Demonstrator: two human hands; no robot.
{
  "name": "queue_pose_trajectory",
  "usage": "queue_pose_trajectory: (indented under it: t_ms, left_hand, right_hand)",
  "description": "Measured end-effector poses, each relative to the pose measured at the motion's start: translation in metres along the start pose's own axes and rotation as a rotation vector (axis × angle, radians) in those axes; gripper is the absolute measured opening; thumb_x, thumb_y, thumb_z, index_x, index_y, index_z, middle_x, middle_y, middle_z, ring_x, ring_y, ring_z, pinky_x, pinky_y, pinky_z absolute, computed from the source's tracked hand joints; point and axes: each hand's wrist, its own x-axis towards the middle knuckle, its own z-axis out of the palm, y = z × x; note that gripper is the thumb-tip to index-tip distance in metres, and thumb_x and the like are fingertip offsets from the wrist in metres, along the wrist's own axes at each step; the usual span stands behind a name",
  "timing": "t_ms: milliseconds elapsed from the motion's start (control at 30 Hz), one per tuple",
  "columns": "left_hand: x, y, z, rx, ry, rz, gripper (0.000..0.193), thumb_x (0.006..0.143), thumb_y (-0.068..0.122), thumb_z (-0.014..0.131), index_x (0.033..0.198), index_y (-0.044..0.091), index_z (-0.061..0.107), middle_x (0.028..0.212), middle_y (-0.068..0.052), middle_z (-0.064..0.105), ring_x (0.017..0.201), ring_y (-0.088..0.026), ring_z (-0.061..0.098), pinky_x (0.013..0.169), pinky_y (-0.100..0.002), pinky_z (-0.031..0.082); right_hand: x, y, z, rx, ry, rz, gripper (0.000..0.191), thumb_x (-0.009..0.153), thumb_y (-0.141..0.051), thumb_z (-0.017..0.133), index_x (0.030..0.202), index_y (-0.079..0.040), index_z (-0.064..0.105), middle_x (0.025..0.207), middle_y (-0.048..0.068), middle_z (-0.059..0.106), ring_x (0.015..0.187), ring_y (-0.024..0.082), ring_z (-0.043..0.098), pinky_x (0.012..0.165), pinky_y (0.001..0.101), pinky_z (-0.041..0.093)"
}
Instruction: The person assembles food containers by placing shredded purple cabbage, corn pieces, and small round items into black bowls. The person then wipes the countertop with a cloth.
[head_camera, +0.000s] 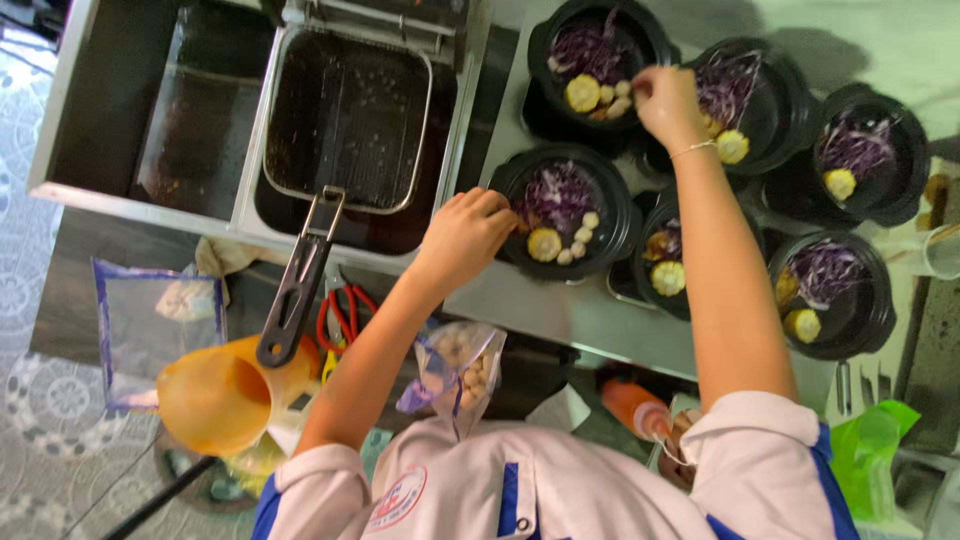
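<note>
Nearest, the person's white top fills the bottom edge, and a clear bag of pale balls hangs in front of it; what holds the bag up cannot be made out. Beside it an orange jug hides part of the red scissors, and a green bag is cut off at the right edge. Farther on, the left hand sits at the rim of the near bowl, fingers curled in tight with the tips bunched; whether anything lies inside them is hidden. That bowl holds purple cabbage, a corn round and a few pale balls. To its left the fryer basket rests in dark oil, its handle pointing back toward the jug. Farthest, the right hand reaches between two more black bowls, fingertips pinched together over the balls in the far bowl; any ball between them is too small to tell. Other bowls trail off right, one half covered by the forearm.
</note>
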Motion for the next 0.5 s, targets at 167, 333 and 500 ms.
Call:
queue_pose_trajectory:
  t_ms: [167, 333, 500]
  left_hand:
    - [-0.034, 0.015, -0.010, -0.067, -0.002, -0.045, 0.007, 0.088, 0.011, 0.071, 0.095, 0.008, 0.072, 0.098, -0.006, 0.066, 0.094, -0.028, 0.064, 0.081, -0.041, 0.053]
    - [-0.058, 0.039, -0.028, -0.031, 0.031, -0.024, 0.009, 0.094, 0.012, 0.071, 0.100, 0.007, 0.074, 0.097, -0.006, 0.065, 0.092, -0.027, 0.065, 0.079, -0.040, 0.054]
    - [-0.082, 0.071, -0.041, -0.032, 0.031, 0.037, 0.007, 0.097, 0.013, 0.071, 0.101, 0.007, 0.074, 0.096, -0.005, 0.066, 0.090, -0.027, 0.066, 0.077, -0.040, 0.054]
  right_hand:
    - [-0.079, -0.086, -0.016, 0.231, -0.152, -0.215, 0.011, 0.091, -0.013, 0.071, 0.093, -0.003, 0.077, 0.089, 0.017, 0.072, 0.083, 0.035, 0.070, 0.075, 0.0449, 0.056]
    - [-0.231, -0.232, 0.055, 0.481, -0.828, -0.504, 0.017, 0.083, -0.020, 0.068, 0.077, -0.004, 0.070, 0.077, 0.019, 0.069, 0.078, 0.038, 0.068, 0.074, 0.0494, 0.053]
    - [-0.295, -0.295, 0.144, -0.308, -0.686, -0.509, 0.015, 0.082, -0.018, 0.064, 0.088, -0.006, 0.070, 0.082, 0.015, 0.068, 0.077, 0.032, 0.069, 0.070, 0.0443, 0.057]
